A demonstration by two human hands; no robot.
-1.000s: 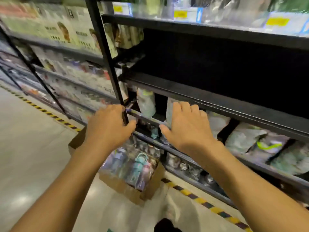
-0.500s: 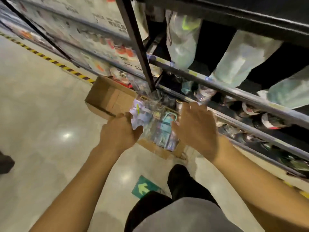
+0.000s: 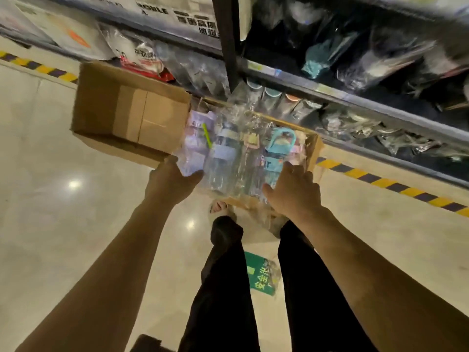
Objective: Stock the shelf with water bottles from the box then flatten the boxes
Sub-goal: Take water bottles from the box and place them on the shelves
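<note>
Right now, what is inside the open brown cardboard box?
Clear-wrapped water bottles, including a blue bottle with a loop handle and a purple bottle. Whatever lies beneath them in the cardboard box is covered.

Shop aisle, as I see it through the head camera. Dark metal shelves point(image 3: 355, 105) on a black post point(image 3: 228, 41) carry rows of goods in clear bags point(image 3: 375, 62). Label strips point(image 3: 264, 68) run along the shelf edges, and printed packs point(image 3: 76, 34) fill the bay at left. Yellow-and-black tape point(image 3: 396, 185) marks the polished floor point(image 3: 63, 224) along the shelf foot, and a green sign point(image 3: 261, 275) is stuck to it. Two cardboard boxes point(image 3: 127, 118) sit on the floor against the shelves, one open and packed with wrapped bottles point(image 3: 280, 148).
</note>
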